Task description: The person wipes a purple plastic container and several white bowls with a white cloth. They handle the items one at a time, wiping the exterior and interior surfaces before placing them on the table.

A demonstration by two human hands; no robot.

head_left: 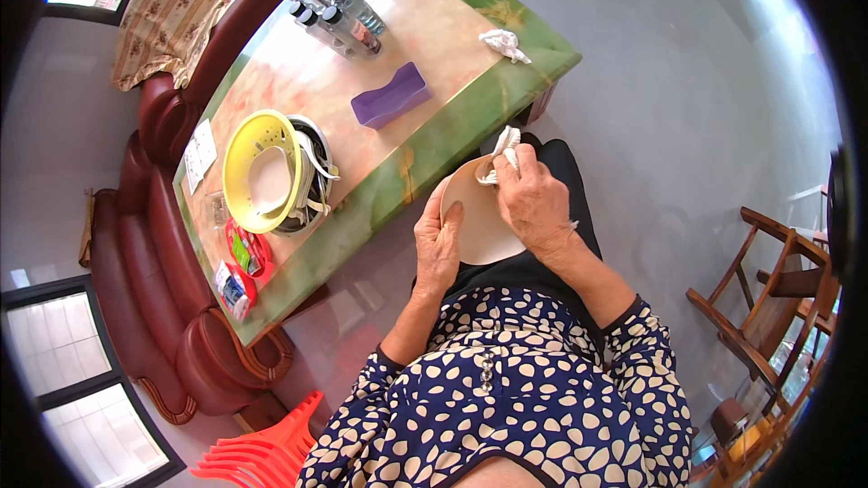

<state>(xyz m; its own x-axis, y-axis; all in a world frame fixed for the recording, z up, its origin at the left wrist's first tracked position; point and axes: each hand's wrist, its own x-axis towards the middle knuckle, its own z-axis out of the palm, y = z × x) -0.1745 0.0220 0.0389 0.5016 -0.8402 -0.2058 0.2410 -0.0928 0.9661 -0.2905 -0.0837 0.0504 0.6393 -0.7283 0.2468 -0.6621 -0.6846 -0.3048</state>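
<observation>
Above my lap, my left hand (438, 246) grips the left edge of a pale cream bowl (486, 228), its thumb on the bowl's face. Between the fingers of my right hand (535, 201) a crumpled white cloth (506, 143) is bunched against the bowl's far rim. Part of the bowl's right side is hidden behind that hand. On the table to the left, a yellow strainer basket (237, 146) sits tilted with a similar cream dish (270, 179) inside it.
The green-edged table (434, 152) also bears a purple tray (391, 98), several dark-capped bottles (327, 7), a white crumpled tissue (504, 45) and red containers (250, 253). Red stacked chairs (262, 447) stand lower left, a wooden chair (768, 298) to the right, a maroon sofa (149, 271) beyond the table.
</observation>
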